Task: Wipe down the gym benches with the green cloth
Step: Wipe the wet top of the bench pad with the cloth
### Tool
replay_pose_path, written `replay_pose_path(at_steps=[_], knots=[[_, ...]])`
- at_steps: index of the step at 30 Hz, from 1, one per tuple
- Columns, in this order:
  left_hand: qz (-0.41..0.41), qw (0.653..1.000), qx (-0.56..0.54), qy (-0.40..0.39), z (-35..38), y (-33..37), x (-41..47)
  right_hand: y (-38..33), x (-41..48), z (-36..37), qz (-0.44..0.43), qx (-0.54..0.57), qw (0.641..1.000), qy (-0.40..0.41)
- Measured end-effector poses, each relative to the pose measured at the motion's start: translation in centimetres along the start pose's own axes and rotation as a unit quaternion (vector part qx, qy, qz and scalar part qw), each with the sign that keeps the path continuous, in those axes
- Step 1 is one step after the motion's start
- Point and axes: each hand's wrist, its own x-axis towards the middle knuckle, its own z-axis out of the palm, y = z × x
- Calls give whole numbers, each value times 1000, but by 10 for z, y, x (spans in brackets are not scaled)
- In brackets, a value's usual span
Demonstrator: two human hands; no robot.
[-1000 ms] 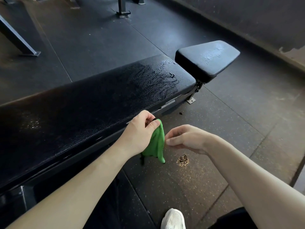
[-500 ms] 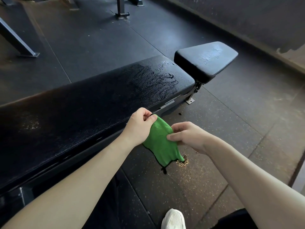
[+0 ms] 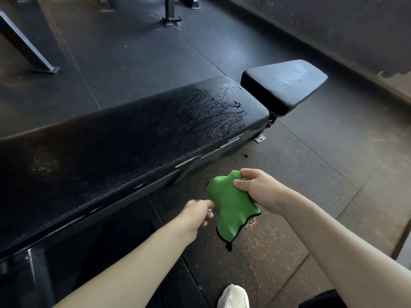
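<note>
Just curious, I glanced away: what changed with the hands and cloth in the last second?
The green cloth with black edging passed from the left hand to the right hand, which now grips its top. The left hand dropped lower, toward the person, to the cloth's left edge; blur hides whether it pinches it. The long black padded bench, its wet streaks and the white shoe stayed put.

We count two black padded vinyl cushions, one long cushion [image 3: 133, 152] at the left and one short cushion [image 3: 284, 85] far right; one green fabric cloth with black hem [image 3: 229, 205]; two hands, left hand [image 3: 196, 213] and right hand [image 3: 258, 190]; one white shoe [image 3: 233, 296] near.
</note>
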Motion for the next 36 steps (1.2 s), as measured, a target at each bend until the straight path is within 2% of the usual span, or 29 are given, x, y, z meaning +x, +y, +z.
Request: replay_pose_path(at_steps=[3, 5, 10, 14, 16, 18, 21, 24, 27, 29, 32, 34, 36], knots=[[-24, 989, -98, -110, 2, 0, -5, 3, 3, 3, -2, 23, 1000, 13], [-15, 980, -133, -146, 3, 1, -7, 4, 5, 4, 1, 42, 999, 26], [36, 982, -157, -103, 0, 1, -5, 13, 7, -6, 15, -8, 996, 83], [119, 985, -99, -72, -2, 3, -6, 21, 6, -11, 52, -74, 987, 130], [145, 987, -25, -67, -4, 2, -5, 21, 5, -14, 60, -79, 984, 150], [184, 978, 87, -50, -6, 3, -6, 21, 4, -19, 61, -66, 989, 120], [275, 932, 237, 21, -5, 6, -11, 21, 2, -23, 41, -167, 984, 51], [371, 860, 340, 89, -5, 15, -14, 16, 0, -25, -10, -278, 957, 79], [448, 804, 374, 117, -8, 28, -14, 5, -4, -29, -57, -299, 949, 79], [484, 779, 378, 127, -9, 43, -15, -6, -9, -30, -93, -234, 966, 57], [500, 769, 380, 117, -9, 79, -18, -19, -16, -29, -103, 29, 994, 16], [495, 777, 376, 96, -8, 104, -17, -29, -18, -29, -74, 185, 980, -20], [491, 789, 363, 75, -5, 126, -12, -38, -14, -35, -40, 242, 969, -23]])
